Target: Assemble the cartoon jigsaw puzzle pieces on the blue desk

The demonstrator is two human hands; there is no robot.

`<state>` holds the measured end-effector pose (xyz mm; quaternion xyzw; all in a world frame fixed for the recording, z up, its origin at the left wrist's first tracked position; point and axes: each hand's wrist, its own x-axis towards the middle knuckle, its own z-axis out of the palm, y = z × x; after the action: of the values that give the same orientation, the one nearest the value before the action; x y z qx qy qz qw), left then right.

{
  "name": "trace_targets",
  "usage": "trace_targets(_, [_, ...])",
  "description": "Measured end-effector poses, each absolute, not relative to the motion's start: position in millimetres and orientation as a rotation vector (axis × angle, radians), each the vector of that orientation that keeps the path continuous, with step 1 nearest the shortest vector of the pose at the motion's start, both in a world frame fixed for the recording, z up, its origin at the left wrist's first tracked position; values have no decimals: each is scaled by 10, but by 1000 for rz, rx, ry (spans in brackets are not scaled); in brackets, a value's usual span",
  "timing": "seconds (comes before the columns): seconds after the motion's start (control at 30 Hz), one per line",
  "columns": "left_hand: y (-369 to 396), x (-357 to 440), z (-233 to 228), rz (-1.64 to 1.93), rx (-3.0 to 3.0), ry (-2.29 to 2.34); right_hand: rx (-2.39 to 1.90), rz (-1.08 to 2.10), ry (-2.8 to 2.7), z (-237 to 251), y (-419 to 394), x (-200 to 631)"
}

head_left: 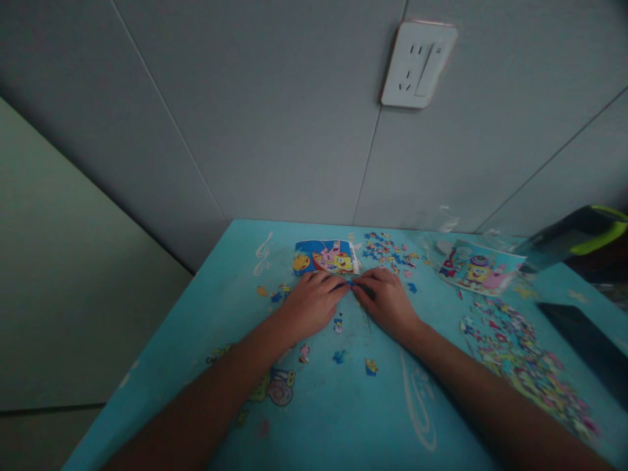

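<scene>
I'm bringing my left hand (314,302) and right hand (387,301) together, fingertips pinching small blue puzzle pieces (349,284) on the worktop (343,418), just near of the reference picture (324,256). I'm judging that pressing flat and gently seats the tabs best.

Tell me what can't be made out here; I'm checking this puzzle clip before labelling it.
- Head view: what the left hand and right hand pinch; fingertips cover the small blue bit, so each grip is unclear.
- Loose pieces: single shapes too small and blurred.
- Dark slab: cut by the right edge.
- Green-rimmed object: cut by the right edge, blurred.
- Clear bag: contents unreadable.
</scene>
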<state>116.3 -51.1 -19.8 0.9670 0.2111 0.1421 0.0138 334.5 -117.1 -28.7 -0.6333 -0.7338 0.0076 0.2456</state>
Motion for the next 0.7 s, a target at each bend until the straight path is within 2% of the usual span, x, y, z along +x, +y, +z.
trace_targets(0.3, [-522, 1185, -177, 424, 2996, 681, -1720, -43, -2074, -202, -1213, 3308])
trace_targets(0.5, [-522, 1182, -160, 418, 2992, 670, -1765, -99, -1942, -147, -1203, 3699])
trace_targets(0.7, [-518, 1180, -191, 414, 3018, 682, -1750, 49, -1923, -198, -1187, 3985])
